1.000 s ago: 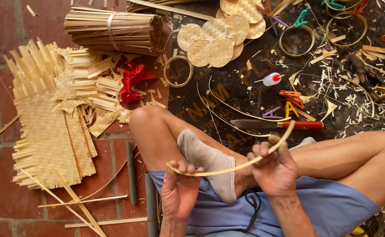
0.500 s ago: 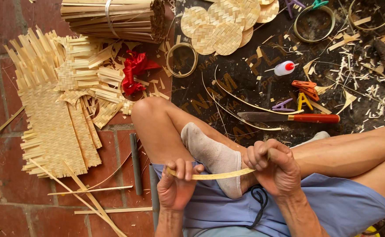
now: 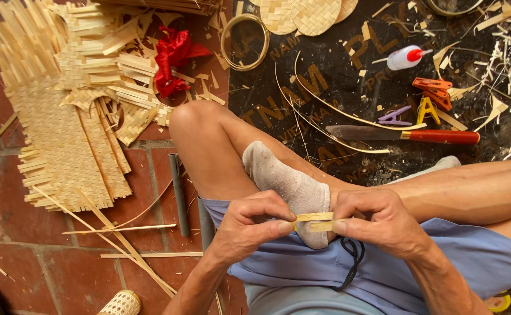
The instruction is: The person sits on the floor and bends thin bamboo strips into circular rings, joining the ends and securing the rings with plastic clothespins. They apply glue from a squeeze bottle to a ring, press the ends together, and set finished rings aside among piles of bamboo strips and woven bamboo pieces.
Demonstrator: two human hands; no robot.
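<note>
**2 hands pinch a short bamboo strip above a socked foot**

The bamboo strip [image 3: 315, 221] shows only as a short pale piece between the 2 hands; its ends vanish under the fingertips, so its full length cannot be made out. It seems to be 2 layers lying one on the other, though whether that is 1 strip folded or 2 pieces is hard to tell. The left hand [image 3: 249, 224] is closed on its left end, thumb and curled fingers pinching it. The right hand [image 3: 383, 221] grips the right end the same way. The strip sits just in front of the white sock [image 3: 287, 186], over the blue shorts [image 3: 302, 268].

Much is cut off. The woven discs [image 3: 305, 14] at the top edge are cropped, so their count is unsure. A woven object [image 3: 121, 303] at the bottom edge shows only in part.

Counted on the dark mat [image 3: 337, 76]: 1 knife [image 3: 407, 135] with a red handle, 1 white bottle [image 3: 406, 57] with a red cap, 1 bamboo ring [image 3: 245, 42] seen whole, 1 purple clip [image 3: 395, 116], 1 yellow clip [image 3: 425, 109], and orange clips [image 3: 435, 92] lying too close together to count. On the bricks lie 1 red ribbon [image 3: 174, 58], 1 large woven mat [image 3: 63, 134] with loose ends, and 1 dark rod [image 3: 178, 186].
</note>
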